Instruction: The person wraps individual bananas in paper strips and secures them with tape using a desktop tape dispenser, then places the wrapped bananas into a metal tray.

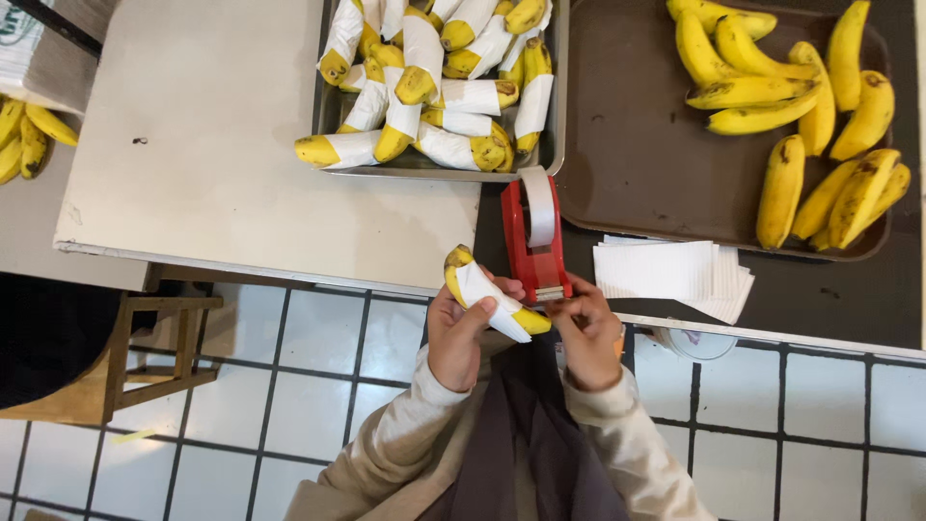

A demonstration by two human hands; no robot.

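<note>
Your left hand (456, 333) is closed around a banana wrapped in white paper (490, 296), thumb lying over the paper and fingers curled behind it; both yellow ends stick out of the wrap. The banana sits tilted, just in front of the near table edge and above the tiled floor. Your right hand (585, 333) is nearly closed, its fingertips pinched together at the near end of the red tape dispenser (533, 246), right beside the lower tip of the banana. Whether a strip of tape sits between those fingers, you cannot tell from here.

Going left to right across the far side: a few loose bananas (21, 133) lie at the far left edge. Next comes a pale tabletop (203, 135), bare over most of its width. A metal tray (555, 116) stands on it, piled with paper-wrapped bananas (434, 82), one of them poking over the tray's left rim. The dispenser, with its white tape roll, stands just near that tray. To its right a stack of white paper sheets (670, 275) lies on the dark surface, and beyond it a brown tray (637, 145) holds unwrapped yellow bananas (801, 106) gathered along its right half.

Below you, white floor tiles with dark grout (318, 386) show, and a wooden stool (159, 347) stands near the left, under the table edge.
</note>
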